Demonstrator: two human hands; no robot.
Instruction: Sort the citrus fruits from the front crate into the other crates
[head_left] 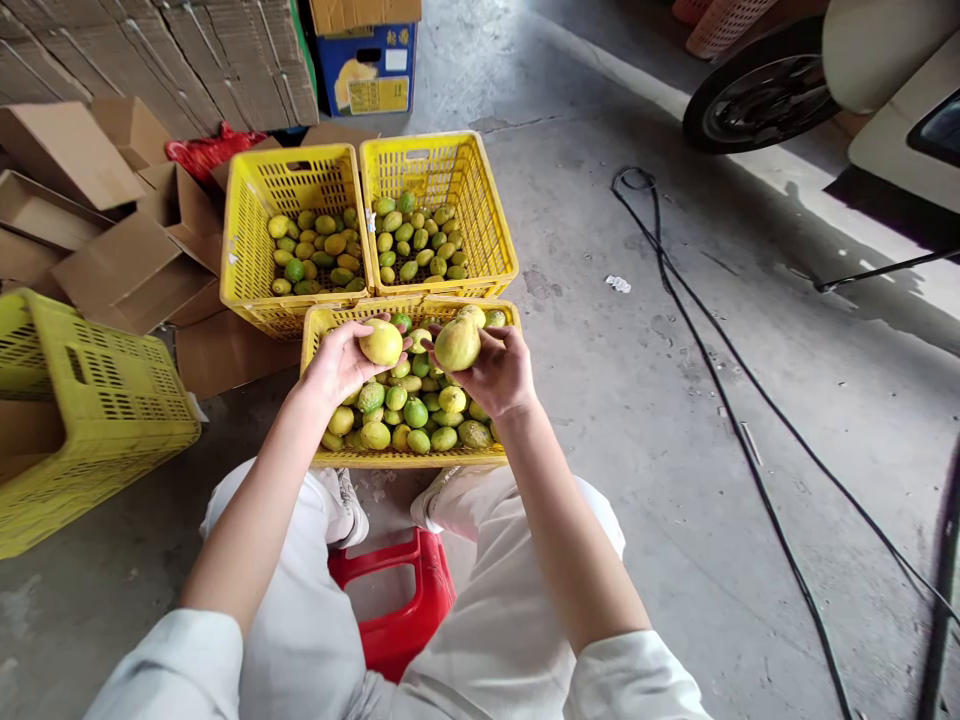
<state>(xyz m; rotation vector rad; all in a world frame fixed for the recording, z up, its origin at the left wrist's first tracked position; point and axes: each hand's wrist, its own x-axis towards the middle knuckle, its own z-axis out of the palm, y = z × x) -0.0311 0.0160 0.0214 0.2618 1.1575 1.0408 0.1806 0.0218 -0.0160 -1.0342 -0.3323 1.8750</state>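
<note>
Light: daylight, moderate; sunlit glare strip on concrete floor, far right; shadow beneath scooter. Optics: wide-angle — yellow crate stretched at left edge; black pole, near right, blurred — held lemons sharp.

smooth-skinned fruit, plastic crate, glossy plastic stool, matt cardboard boxes, cloth trousers

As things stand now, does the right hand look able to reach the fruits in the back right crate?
Probably yes: the back right crate is open on top and nothing covers its fruits, though the right hand holds fruit.
</note>
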